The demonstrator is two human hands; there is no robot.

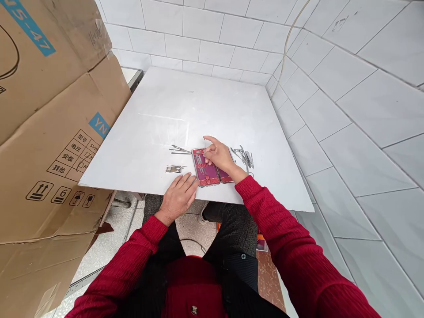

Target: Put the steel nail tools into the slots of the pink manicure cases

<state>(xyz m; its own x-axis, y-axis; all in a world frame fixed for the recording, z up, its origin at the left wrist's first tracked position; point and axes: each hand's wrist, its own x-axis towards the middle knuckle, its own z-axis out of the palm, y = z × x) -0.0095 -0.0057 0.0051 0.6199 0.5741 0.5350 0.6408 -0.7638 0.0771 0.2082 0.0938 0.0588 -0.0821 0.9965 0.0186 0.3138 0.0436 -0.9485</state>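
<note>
An open manicure case (209, 181) with red trim and purple lining lies near the table's front edge. Several slim metal tools (199, 162) sit in its left half. Above it, my right hand (218, 154) is closed around a thin metal manicure tool (204, 148) held upright; its tip's kind is too small to tell. My left hand (180, 192) lies flat at the table edge, fingers stretched out, beside the case's lower left corner. Nail clippers (174, 168) lie just beyond it. Thin metal tools (180, 150) rest left of the case, and a metal tool pile (244, 157) lies to its right.
The white tabletop (198, 101) meets tiled walls (205, 48) at the back and right. Large cardboard boxes (66, 119) stand along the left side. A pale cable (289, 35) runs down the back right corner. My legs are under the front edge.
</note>
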